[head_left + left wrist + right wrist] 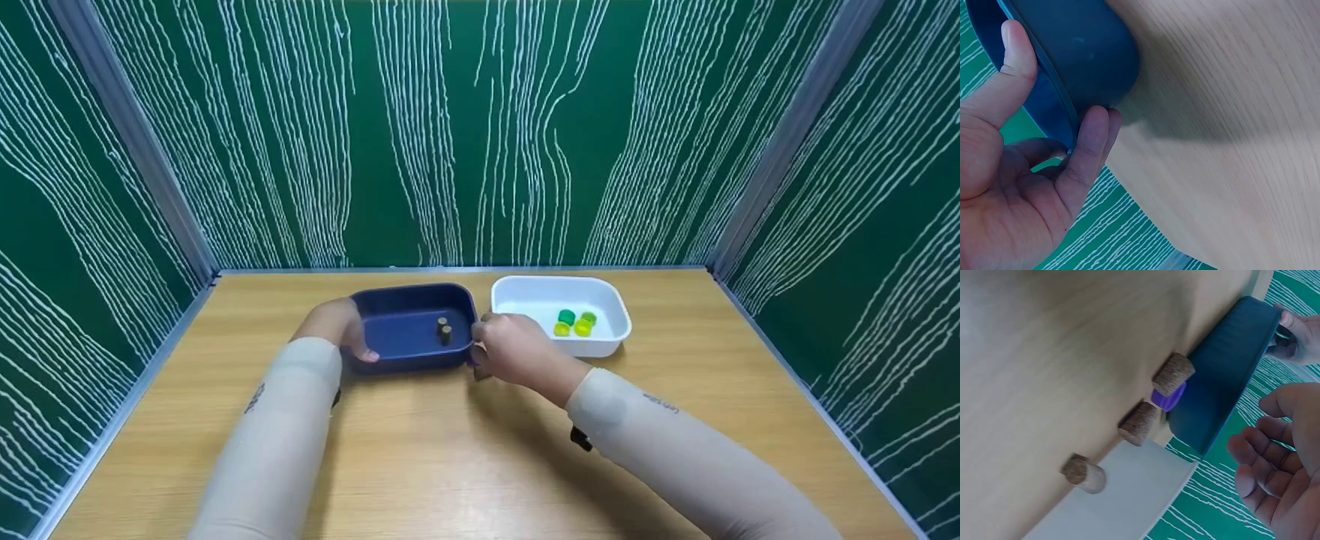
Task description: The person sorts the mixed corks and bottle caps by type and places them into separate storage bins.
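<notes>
My left hand (pixel 330 330) holds the left end of a dark blue bin (pixel 397 364), thumb inside the rim and fingers outside, as the left wrist view shows. Two corks (pixel 445 333) are inside that bin near its right side. By the bin's right end is my right hand (pixel 521 351). Its fingers (pixel 1266 455) are loosely curved with nothing visible in them. Close by in the right wrist view are a cork (pixel 1174 374), a purple cap-like piece (pixel 1168 397) and two more corks (pixel 1138 423); whether they lie on the table or are in the air, I cannot tell.
A white bin (pixel 611 346) stands right of the blue one, with several green and yellow caps (pixel 583 327) inside. Green panels with white lines (pixel 405 135) wall in the wooden table (pixel 420 465) at the back and both sides.
</notes>
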Available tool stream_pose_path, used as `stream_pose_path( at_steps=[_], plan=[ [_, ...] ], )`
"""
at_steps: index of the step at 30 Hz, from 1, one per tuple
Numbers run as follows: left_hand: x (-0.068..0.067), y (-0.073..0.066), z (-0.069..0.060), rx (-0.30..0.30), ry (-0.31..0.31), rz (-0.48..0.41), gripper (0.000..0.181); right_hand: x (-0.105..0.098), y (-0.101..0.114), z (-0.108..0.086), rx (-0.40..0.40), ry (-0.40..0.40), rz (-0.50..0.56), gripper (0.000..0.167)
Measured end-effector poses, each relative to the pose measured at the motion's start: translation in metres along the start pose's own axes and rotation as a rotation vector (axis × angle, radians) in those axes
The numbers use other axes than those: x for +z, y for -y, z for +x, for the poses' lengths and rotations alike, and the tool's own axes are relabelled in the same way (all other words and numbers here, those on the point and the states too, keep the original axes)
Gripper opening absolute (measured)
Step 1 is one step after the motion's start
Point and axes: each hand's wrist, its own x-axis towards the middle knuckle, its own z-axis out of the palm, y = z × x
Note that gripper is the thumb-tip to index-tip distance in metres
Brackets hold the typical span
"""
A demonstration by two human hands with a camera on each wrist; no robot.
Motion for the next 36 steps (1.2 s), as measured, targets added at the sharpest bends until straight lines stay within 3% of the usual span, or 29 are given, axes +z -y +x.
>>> stream_pose_path(
  at_steps=[7, 17, 24, 36],
  plan=[
    [0.001, 0.003, 0.005, 0.002, -0.010, -0.002, 0.105, 0.013, -0.004, -0.010, -0.030, 0.069, 0.047, 0.015],
    [0.001, 0.003, 0.008, 0.002, -0.006, -0.002, 0.106, 0.033, -0.007, -0.015, -0.021, 0.170, 0.015, 0.020],
    [0.000, 0.004, 0.006, 0.023, 0.002, 0.047, 0.105, 0.035, -0.008, -0.016, -0.018, 0.207, 0.033, 0.023],
    [0.004, 0.002, 0.006, 0.020, -0.026, -0.027, 0.100, 0.034, -0.012, -0.010, 0.056, 0.314, 0.121, 0.028]
  ],
)
